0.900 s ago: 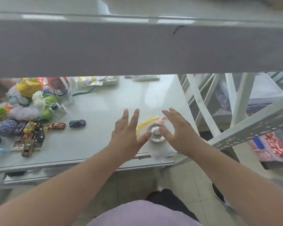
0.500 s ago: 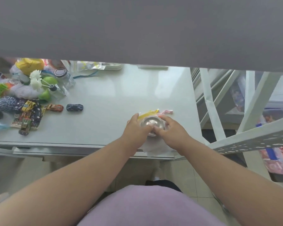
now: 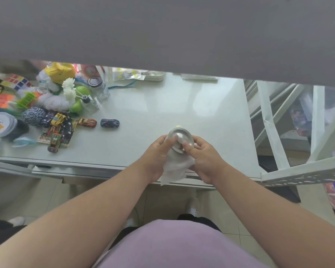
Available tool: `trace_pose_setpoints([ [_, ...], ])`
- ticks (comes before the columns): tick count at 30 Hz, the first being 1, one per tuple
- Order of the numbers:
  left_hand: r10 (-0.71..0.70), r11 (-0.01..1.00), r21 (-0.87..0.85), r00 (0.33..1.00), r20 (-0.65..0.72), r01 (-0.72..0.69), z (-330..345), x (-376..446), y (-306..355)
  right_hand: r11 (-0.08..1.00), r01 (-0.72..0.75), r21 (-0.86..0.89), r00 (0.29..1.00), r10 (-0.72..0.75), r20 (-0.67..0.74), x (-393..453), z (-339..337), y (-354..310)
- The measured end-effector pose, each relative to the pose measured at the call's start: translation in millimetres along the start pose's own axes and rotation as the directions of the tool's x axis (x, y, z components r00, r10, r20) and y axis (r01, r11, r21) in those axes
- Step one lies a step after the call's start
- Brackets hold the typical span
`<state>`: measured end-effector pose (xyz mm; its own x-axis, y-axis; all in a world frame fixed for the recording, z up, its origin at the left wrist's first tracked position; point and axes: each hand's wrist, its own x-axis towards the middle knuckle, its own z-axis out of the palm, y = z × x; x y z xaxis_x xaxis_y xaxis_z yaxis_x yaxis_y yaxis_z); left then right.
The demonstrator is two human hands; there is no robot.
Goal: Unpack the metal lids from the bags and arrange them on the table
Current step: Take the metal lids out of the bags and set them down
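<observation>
My left hand [image 3: 157,151] and right hand [image 3: 202,154] pinch the round, shiny steel lid [image 3: 180,139] through its thin clear plastic bag [image 3: 174,169], just above the pale table's [image 3: 153,113] near edge. It looks stiff, light and slippery; I'd grip the rim. Beyond my left fingers, well apart, lie a dark toy car [image 3: 109,123] and a toy heap; nothing blocks me.
</observation>
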<state>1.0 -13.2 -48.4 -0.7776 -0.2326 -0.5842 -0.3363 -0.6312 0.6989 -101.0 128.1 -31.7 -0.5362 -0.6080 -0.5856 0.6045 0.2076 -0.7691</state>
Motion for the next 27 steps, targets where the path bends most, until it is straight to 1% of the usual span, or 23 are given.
trace_pose_setpoints([
  [3,0.012,0.999,-0.030,1.000,-0.021,-0.013,-24,-12,7,1.000,-0.013,0.008,1.000,0.013,-0.019,6,25,3],
  [7,0.054,0.996,-0.061,0.992,-0.113,-0.061,-50,-22,10,1.000,-0.014,-0.025,0.999,0.013,-0.044,16,50,3],
  [10,0.096,0.992,-0.057,0.974,-0.203,-0.110,-65,-22,7,0.989,-0.015,-0.150,0.997,0.003,-0.082,26,58,6],
  [12,0.134,0.990,0.008,0.944,-0.300,-0.138,-74,-21,6,0.967,-0.001,-0.256,0.987,-0.040,-0.155,35,57,6],
  [13,0.152,0.988,0.044,0.929,-0.338,-0.145,-78,-21,5,0.962,0.001,-0.274,0.980,-0.056,-0.192,42,55,5],
  [15,0.178,0.984,0.088,0.906,-0.384,-0.156,-86,-21,4,0.973,-0.005,-0.231,0.970,-0.052,-0.239,57,49,0],
  [17,0.187,0.982,0.088,0.893,-0.409,-0.166,-93,-22,3,0.976,-0.014,-0.217,0.957,-0.049,-0.284,75,43,-7],
  [19,0.190,0.982,0.089,0.889,-0.418,-0.168,-98,-21,3,0.979,-0.018,-0.203,0.945,-0.050,-0.324,93,38,-15],
  [22,0.198,0.980,0.094,0.886,-0.419,-0.175,-100,-20,1,0.994,-0.006,-0.112,0.930,-0.036,-0.366,116,34,-28],
  [27,0.187,0.982,0.089,0.887,-0.422,-0.165,-101,-16,0,0.999,-0.042,-0.031,0.923,0.027,-0.383,134,36,-41],
])
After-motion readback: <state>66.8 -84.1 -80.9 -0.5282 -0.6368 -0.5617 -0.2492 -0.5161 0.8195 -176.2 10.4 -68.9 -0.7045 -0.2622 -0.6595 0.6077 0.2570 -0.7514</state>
